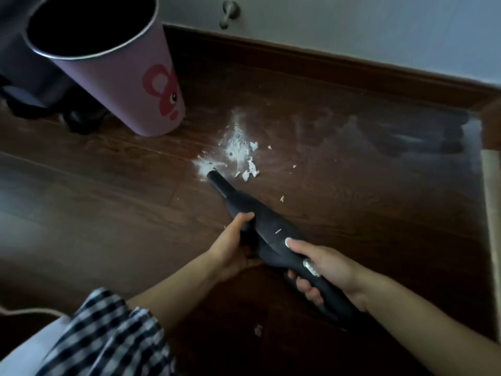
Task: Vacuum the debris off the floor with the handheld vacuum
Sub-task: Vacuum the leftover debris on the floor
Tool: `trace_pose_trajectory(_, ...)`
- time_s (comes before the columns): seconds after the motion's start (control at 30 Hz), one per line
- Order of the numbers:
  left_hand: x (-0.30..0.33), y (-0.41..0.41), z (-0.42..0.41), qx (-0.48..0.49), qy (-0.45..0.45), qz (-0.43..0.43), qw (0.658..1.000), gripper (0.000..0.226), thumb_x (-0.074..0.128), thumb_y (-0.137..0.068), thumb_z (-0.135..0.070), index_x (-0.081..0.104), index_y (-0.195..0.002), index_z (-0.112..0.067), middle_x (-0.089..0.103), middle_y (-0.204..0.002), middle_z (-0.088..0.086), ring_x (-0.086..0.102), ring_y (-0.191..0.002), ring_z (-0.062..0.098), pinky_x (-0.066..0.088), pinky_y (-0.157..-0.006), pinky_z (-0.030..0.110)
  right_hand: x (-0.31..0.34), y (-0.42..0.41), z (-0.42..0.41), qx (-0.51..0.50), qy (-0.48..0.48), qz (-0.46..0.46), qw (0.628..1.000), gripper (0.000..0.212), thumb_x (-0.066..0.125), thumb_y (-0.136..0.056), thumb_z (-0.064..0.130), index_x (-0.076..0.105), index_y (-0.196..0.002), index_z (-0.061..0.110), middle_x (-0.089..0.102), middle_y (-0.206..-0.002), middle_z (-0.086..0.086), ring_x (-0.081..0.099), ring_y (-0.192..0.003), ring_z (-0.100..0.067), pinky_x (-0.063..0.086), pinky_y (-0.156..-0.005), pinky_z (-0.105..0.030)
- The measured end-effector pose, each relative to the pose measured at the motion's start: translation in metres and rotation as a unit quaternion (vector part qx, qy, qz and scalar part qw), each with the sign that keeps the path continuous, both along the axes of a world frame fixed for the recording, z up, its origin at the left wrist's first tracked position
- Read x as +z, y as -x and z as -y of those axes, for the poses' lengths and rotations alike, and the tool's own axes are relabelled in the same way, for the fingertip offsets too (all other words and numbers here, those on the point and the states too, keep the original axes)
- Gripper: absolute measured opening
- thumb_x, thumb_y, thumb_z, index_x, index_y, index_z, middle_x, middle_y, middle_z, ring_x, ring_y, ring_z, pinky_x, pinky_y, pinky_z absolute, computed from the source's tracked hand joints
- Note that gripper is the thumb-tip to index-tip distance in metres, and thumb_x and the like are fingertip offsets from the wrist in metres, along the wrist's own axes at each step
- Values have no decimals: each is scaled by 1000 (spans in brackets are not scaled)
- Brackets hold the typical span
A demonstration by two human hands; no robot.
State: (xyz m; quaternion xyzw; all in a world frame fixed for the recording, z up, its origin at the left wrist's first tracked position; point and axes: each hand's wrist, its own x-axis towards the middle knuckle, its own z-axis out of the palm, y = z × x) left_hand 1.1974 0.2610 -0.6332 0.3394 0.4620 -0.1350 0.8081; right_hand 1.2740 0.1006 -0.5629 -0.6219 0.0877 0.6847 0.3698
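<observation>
A black handheld vacuum (267, 226) points up and left across the dark wooden floor (108, 199). Its round nozzle tip sits at the lower left edge of a patch of white powder and paper scraps (238, 150). My right hand (322, 270) grips the vacuum's rear handle, thumb lying along the top. My left hand (233, 242) holds the left side of the vacuum's body, thumb on top. A few small white scraps lie to the right of the nozzle, and one sits near my left thumb.
A tall pink bin (113, 69) with a red cartoon figure stands at the upper left, close to the debris. Dark wooden skirting (325, 66) runs along the white wall behind. A pale furniture edge (492, 202) is at the right. One scrap (258, 330) lies between my forearms.
</observation>
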Motion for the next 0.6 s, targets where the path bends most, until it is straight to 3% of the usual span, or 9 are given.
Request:
trace_pose_trajectory(0.07,0,3,-5,3,0,-3,1000,56,52,-89,-44,56,-132,-8,64,-126,16,60,-118,34,47,-101,50,-2,6,-8,3,-7,7,1000,53,46,-89,60,52,-73,11,47,-50,-1,39,-36,-10,31,-35,-18)
trace_pose_trajectory(0.1,0,4,-6,7,1,-2,1000,57,53,-89,-45,56,-132,-8,64,-126,17,59,-119,34,45,-102,50,-3,8,-10,4,-7,10,1000,53,46,-89,61,51,-72,11,47,-50,-1,39,-36,-10,30,-35,-18)
trace_pose_trajectory(0.27,-5,14,-5,0,13,-6,1000,65,64,-77,-49,56,-131,-13,68,-120,12,64,-111,30,51,-94,49,-2,19,-8,3,17,5,1000,53,45,-88,62,50,-68,13,47,-51,0,39,-36,-10,30,-35,-17)
trace_pose_trajectory(0.43,1,18,5,-12,7,-13,1000,56,57,-87,-47,57,-130,-12,69,-118,12,65,-111,30,51,-95,48,3,26,1,7,32,9,999,55,45,-88,63,50,-64,14,47,-50,0,40,-35,-10,30,-35,-17)
trace_pose_trajectory(0.6,7,21,11,-10,0,-16,1000,52,54,-90,-45,58,-128,-10,72,-110,11,67,-101,28,53,-84,42,5,31,3,5,44,-1,999,56,44,-86,66,49,-64,15,47,-49,2,39,-35,-8,30,-36,-16)
